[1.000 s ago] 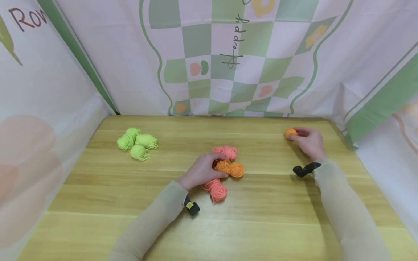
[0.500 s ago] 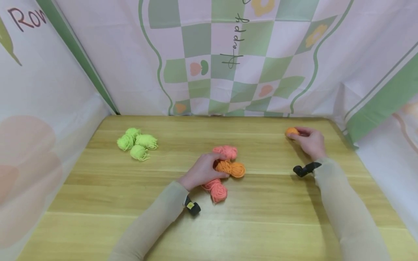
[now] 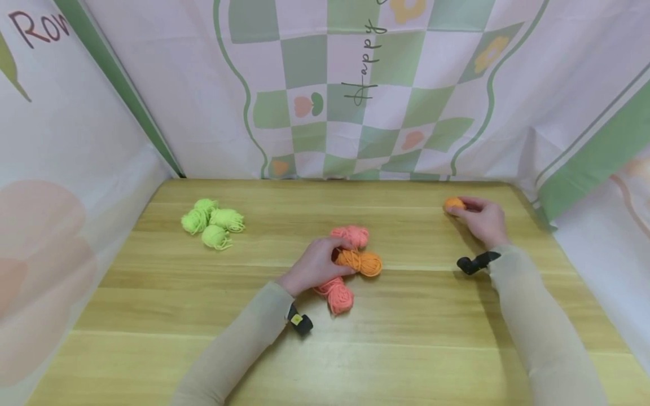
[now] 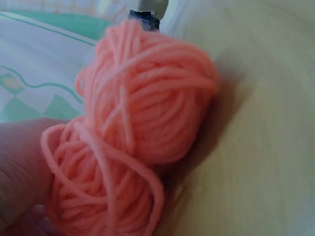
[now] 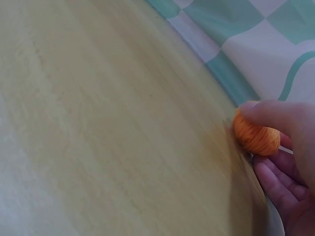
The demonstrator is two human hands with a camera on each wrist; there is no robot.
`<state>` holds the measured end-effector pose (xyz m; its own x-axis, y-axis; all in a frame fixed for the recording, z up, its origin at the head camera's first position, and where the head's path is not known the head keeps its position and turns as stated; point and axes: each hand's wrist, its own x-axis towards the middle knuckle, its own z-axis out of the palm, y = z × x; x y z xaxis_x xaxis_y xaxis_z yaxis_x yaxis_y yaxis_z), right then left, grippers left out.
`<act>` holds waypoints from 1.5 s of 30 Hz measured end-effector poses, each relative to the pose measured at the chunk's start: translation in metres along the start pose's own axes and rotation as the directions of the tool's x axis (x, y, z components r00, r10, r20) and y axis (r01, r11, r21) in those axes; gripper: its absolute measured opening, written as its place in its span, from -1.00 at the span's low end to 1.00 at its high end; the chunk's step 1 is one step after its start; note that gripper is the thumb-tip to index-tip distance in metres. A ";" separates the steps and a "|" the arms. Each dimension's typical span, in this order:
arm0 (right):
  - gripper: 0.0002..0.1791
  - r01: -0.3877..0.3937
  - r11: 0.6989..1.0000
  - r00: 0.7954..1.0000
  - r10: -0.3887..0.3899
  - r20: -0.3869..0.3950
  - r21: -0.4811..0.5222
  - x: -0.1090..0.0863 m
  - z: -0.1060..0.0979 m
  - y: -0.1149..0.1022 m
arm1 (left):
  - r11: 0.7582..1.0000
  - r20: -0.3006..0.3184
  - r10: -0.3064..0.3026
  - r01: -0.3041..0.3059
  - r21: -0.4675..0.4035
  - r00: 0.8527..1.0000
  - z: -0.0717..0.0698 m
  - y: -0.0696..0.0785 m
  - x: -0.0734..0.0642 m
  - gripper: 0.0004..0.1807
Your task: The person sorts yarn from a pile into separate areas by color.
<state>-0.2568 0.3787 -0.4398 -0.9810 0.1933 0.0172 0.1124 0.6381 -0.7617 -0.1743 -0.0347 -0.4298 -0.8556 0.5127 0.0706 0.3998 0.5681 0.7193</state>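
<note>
Barely anything has been moved: an orange skein (image 3: pixel 368 264) is pinched by the left hand (image 3: pixel 317 261), between coral skeins (image 3: pixel 341 298); an orange ball (image 3: pixel 453 203) is held by the right hand (image 3: pixel 484 222), back right; neither is released.

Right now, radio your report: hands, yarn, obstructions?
Left hand grips orange skein. Right hand pinches orange ball. Possibly in the way: coral skein beside left hand.

Cloth-walled booth (image 3: pixel 101 152), patterned curtains (image 3: pixel 304 62), wooden tabletop (image 3: pixel 406 355)
</note>
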 end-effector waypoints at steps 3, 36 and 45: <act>-0.20 0.007 1.000 1.000 -0.006 -0.007 0.007 0.001 0.001 0.001 | 1.000 -0.009 0.007 -0.007 0.001 1.000 -0.001 0.002 -0.001 -0.55; -0.26 0.033 0.999 0.998 -0.033 -0.054 0.005 -0.001 0.006 0.000 | 0.961 -0.229 0.033 -0.093 -0.259 0.973 -0.009 0.039 0.008 -0.62; -0.25 0.023 1.000 0.998 -0.023 -0.052 0.013 -0.001 0.008 0.000 | 0.948 -0.278 0.049 -0.132 -0.290 0.959 -0.011 0.045 0.018 -0.64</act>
<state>-0.2570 0.3731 -0.4450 -0.9737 0.2173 0.0680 0.0875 0.6326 -0.7696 -0.1752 -0.0071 -0.3891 -0.8927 0.3410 0.2947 0.3967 0.2843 0.8728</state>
